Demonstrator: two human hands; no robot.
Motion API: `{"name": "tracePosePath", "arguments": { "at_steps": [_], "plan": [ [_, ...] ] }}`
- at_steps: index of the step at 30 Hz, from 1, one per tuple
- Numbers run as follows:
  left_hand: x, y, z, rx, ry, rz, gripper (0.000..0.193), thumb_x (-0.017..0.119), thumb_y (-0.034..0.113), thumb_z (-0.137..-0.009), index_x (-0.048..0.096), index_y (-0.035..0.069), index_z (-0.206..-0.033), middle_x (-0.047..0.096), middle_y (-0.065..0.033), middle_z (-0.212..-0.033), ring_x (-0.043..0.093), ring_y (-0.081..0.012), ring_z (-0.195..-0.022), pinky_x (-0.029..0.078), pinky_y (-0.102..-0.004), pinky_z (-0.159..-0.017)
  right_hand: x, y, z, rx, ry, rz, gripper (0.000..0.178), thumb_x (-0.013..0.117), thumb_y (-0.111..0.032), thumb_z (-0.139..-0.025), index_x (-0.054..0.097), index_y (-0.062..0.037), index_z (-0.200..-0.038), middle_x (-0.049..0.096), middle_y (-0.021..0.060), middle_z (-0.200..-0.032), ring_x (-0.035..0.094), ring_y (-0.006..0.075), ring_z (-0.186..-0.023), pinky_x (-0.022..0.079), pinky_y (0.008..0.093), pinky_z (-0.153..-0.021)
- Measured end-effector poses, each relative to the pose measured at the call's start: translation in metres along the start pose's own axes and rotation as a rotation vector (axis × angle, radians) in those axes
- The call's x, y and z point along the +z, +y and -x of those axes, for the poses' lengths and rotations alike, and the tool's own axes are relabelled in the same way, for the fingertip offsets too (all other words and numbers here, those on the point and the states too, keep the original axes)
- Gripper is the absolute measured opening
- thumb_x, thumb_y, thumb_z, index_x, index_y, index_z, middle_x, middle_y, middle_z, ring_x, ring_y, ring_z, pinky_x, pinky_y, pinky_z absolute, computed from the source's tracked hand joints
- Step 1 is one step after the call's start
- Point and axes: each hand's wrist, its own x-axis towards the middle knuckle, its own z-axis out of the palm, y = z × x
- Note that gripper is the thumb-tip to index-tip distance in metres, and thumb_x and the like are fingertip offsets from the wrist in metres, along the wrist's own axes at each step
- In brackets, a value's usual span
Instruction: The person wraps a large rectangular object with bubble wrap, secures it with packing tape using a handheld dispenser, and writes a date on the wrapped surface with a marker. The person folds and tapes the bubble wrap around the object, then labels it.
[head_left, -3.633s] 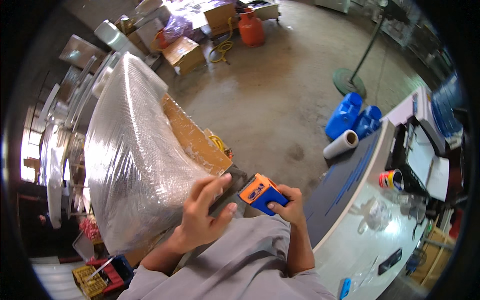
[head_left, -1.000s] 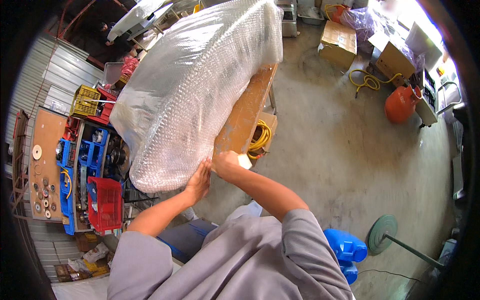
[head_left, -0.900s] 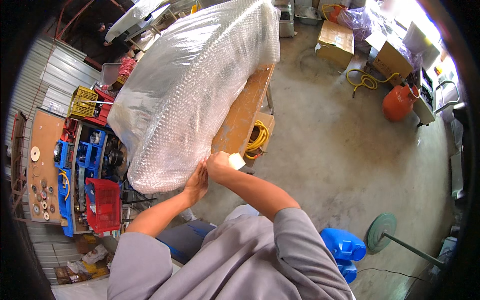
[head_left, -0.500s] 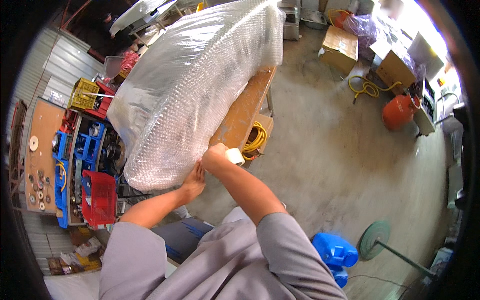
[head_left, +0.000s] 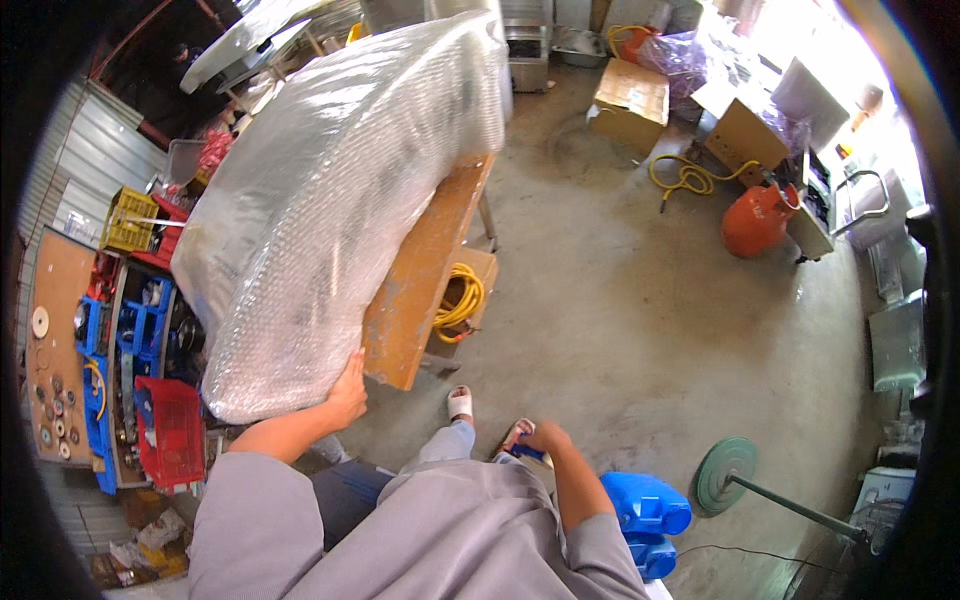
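A large, bulky object covered in clear bubble wrap (head_left: 300, 230) rests on a brown wooden bench (head_left: 425, 275). My left hand (head_left: 347, 392) lies against the lower right end of the wrap, fingers stretched out and pressed to it. Low on my right side, beside my sandalled foot (head_left: 515, 436), is my right hand (head_left: 546, 438). Its fingers curl downward over something partly hidden, with bits of blue and pale tan showing beneath; I cannot make out what it is.
A yellow hose (head_left: 460, 305) lies coiled in a carton beside the bench. Blue jugs (head_left: 645, 505) and a green round-based stand (head_left: 725, 475) are at my right. An orange gas cylinder (head_left: 758, 220) stands farther off. Left are a red crate (head_left: 170, 430) and blue bins (head_left: 145, 325).
My right hand has left the wrap's end and dropped to my lower right; the cream tape roll it held no longer shows clearly. My left hand stays at the wrap. The view has shifted right.
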Motion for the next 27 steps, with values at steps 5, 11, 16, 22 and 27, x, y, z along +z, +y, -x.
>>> {"name": "tracePosePath", "arguments": {
  "at_steps": [5,11,16,22,27],
  "plan": [
    [0.022,0.005,-0.025,0.117,-0.078,-0.044,0.051,0.047,0.039,-0.1,0.068,0.007,-0.133,0.04,-0.0292,-0.156,0.023,-0.0545,-0.149,0.008,-0.0718,-0.12,0.013,0.121,0.028,0.335,0.021,-0.089,0.077,0.078,-0.066,-0.072,0.073,-0.0073,-0.122,0.068,0.0174,-0.129,0.066,0.0345,-0.12,0.053,0.0447,-0.098],
    [-0.003,-0.009,-0.035,0.304,-0.267,-0.056,0.049,0.047,0.042,-0.101,0.064,0.015,-0.139,0.057,-0.0082,-0.148,0.039,-0.0426,-0.145,0.009,-0.0765,-0.117,0.023,0.176,0.005,0.371,0.253,-0.353,0.086,0.078,-0.07,-0.071,0.072,0.01,-0.103,0.072,0.0302,-0.105,0.071,0.0408,-0.104,0.056,0.043,-0.085],
    [-0.015,-0.031,-0.061,0.403,-0.413,0.248,0.053,0.048,0.049,-0.101,0.065,0.015,-0.138,0.059,-0.0079,-0.146,0.048,-0.0323,-0.141,0.021,-0.0694,-0.116,-0.018,0.173,-0.006,0.367,0.369,-0.805,0.086,0.082,-0.065,-0.071,0.072,0.0155,-0.1,0.075,0.0251,-0.099,0.073,0.0351,-0.098,0.056,0.0416,-0.082],
    [-0.165,-0.153,-0.131,0.388,0.02,1.445,0.062,0.046,0.052,-0.103,0.06,0.002,-0.137,0.061,-0.0218,-0.138,0.058,-0.0416,-0.126,0.047,-0.0454,-0.106,-0.081,0.18,-0.021,0.584,0.503,-1.286,0.078,0.081,-0.055,-0.079,0.069,0.0147,-0.111,0.073,0.0194,-0.104,0.07,0.0289,-0.087,0.053,0.0437,-0.073],
    [-0.324,-0.318,-0.104,-0.116,1.272,1.48,0.044,0.064,0.03,-0.098,0.062,0.001,-0.131,0.066,-0.0201,-0.128,0.063,-0.0362,-0.118,0.05,-0.0439,-0.101,-0.149,0.25,-0.081,0.635,0.406,-1.371,0.079,0.078,-0.058,-0.082,0.068,0.0144,-0.113,0.072,0.0183,-0.101,0.068,0.0339,-0.079,0.051,0.0512,-0.063]
  ]
}}
